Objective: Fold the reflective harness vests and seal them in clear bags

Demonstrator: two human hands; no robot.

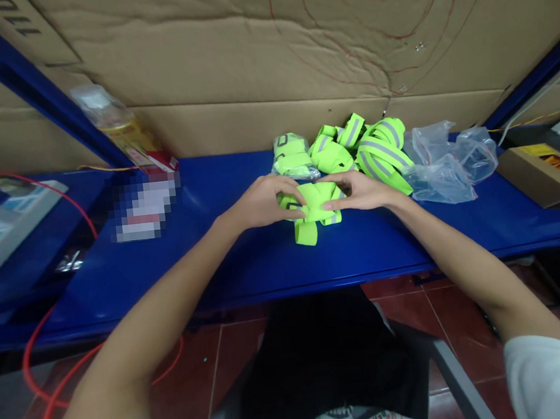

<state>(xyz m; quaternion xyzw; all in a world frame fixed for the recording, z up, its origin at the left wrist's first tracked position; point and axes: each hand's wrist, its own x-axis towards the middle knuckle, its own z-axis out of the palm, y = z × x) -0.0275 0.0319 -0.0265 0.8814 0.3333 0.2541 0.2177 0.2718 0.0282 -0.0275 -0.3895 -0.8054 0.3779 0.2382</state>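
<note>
Both my hands meet over a folded neon-yellow strap (313, 214) with grey reflective stripes, lying on the blue shelf (226, 268). My left hand (262, 202) curls its fingers onto the strap's left side. My right hand (358, 191) presses and pinches its right side. One end of the strap sticks out toward me below my hands. Just behind lies a pile of similar neon straps (363, 144), and one bagged strap (290, 155) sits at the pile's left.
Crumpled clear plastic bags (448, 162) lie right of the pile. An open cardboard box (546, 175) stands at far right. A wrapped bottle (118, 126) and small packs sit at left; cardboard lines the back. A red cable (44, 401) loops below the shelf.
</note>
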